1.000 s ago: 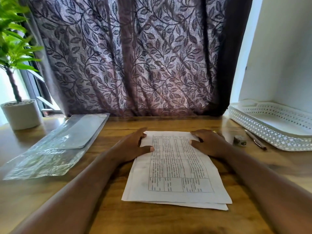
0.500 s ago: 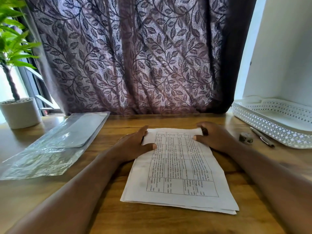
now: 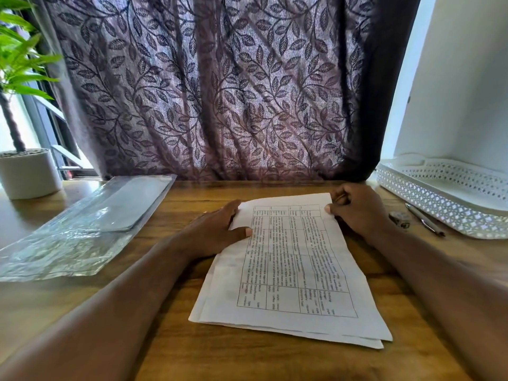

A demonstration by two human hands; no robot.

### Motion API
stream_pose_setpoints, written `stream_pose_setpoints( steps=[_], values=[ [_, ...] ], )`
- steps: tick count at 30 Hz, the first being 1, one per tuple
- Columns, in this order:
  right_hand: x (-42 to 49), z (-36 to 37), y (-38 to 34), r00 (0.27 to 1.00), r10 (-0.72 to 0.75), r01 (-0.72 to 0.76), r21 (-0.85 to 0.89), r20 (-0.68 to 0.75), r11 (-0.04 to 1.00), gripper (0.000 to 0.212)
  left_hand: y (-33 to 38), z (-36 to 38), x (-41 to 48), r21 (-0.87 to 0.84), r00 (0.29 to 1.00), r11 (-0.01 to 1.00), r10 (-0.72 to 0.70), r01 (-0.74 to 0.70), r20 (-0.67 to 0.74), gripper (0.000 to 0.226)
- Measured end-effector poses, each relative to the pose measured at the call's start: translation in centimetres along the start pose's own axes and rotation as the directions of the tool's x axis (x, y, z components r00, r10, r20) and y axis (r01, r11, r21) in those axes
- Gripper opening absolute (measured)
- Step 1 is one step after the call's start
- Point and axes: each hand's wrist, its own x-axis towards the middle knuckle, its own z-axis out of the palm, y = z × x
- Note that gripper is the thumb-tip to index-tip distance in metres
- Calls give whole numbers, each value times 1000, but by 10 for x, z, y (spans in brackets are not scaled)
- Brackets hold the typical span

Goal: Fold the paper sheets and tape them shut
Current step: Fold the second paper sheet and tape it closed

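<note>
Sheets (image 3: 297,270) lie stacked between my hands on the table (image 3: 247,361), printed side up, with their near edges a little out of line. A second ago the far end lay flat. Now its left side looks raised off the wood, and the stack has swung slightly, the near end going to my right. My left hand (image 3: 217,232) pinches the left edge, thumb on top and fingers beneath. My right hand (image 3: 357,210) grips the far right corner, thumb on the print and fingers curled behind. I take this as the start of the first fold, with the far end coming towards me. The long axis runs from between my hands back towards my body, skewed right at the near end. A small roll (image 3: 400,218), likely the tape, sits just right of my right hand, untouched.
</note>
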Motion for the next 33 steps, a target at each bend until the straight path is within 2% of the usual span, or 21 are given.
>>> stream_pose_setpoints(
  steps=[9,11,15,18,22,24,25,27,29,33],
  values=[
    [-4,0,-5,995,-61,65,55,-82,996,3,1,-2,-1,2,1000,1000,-9,9,1,79],
    [-2,0,-3,998,-30,34,78,-51,996,3,0,-2,-2,4,1000,1000,-12,12,5,79],
    [2,1,-1,998,0,-7,110,59,994,13,3,-2,-1,30,1000,999,-16,16,1,78],
    [0,2,-1,997,12,-23,130,81,991,22,0,-2,1,56,1000,998,-31,31,2,81],
    [-1,1,1,999,41,-43,156,14,987,10,3,0,1,144,996,985,-95,93,4,86],
    [-1,-1,1,998,65,-62,198,-12,978,6,0,1,6,134,994,985,-108,107,3,88],
    [-2,-2,0,997,73,-68,227,-13,972,5,1,0,5,112,995,988,-104,103,8,90],
    [-4,-4,-3,997,72,-72,306,10,949,4,-3,-3,4,-112,998,992,-59,56,-19,89],
    [-7,-6,-7,996,80,-89,393,39,915,3,-3,-6,2,-365,990,931,-51,1,-129,75],
    [-9,-9,-14,981,144,-192,630,128,752,4,6,-17,0,-565,927,814,-97,-137,-363,59]
  ],
)
